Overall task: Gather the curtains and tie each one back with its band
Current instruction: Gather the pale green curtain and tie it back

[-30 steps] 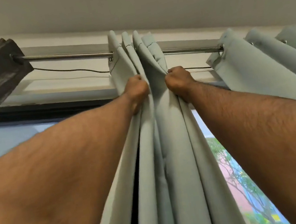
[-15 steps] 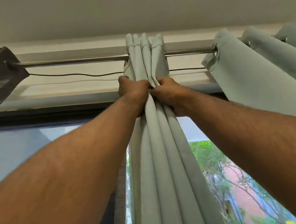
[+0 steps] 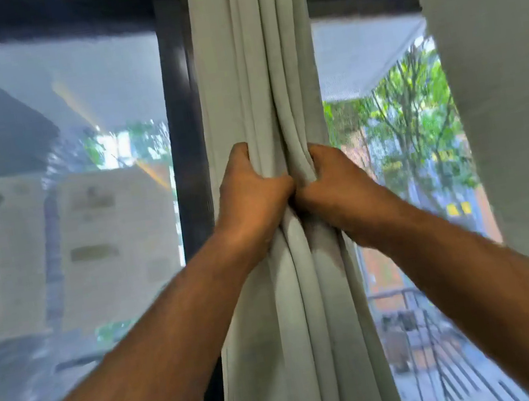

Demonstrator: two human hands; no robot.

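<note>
A pale grey-green curtain (image 3: 256, 64) hangs bunched into narrow vertical folds in the middle of the view. My left hand (image 3: 251, 188) grips its left side and my right hand (image 3: 332, 183) grips its right side. The two hands touch and squeeze the folds together at mid height. A second curtain (image 3: 508, 95) of the same colour hangs loose at the far right. No tie band is visible.
A dark window frame post (image 3: 186, 143) stands just left of the bunched curtain. Mesh-covered glass (image 3: 66, 195) fills the left. Trees and a railing show outside through the right pane (image 3: 402, 145).
Both hands have slid down the gathered curtain from near the rod to mid height. The view has dropped with them, so the rod and ceiling are out of sight.
</note>
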